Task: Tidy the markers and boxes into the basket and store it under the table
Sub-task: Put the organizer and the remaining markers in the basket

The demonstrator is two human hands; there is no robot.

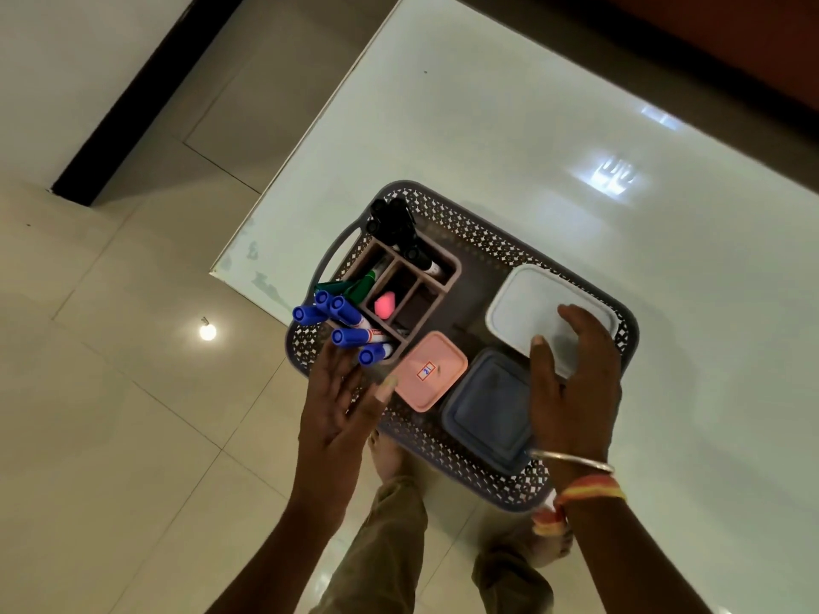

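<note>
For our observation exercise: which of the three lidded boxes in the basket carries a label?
The pink box; the white box and blue box show none.

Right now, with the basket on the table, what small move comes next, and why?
Probably shift both hands to the basket rim. The left hand, open by the blue markers, and the right hand, resting on the white box, hold nothing. These, the pink box and the blue box already sit inside, so lifting seems next.
</note>
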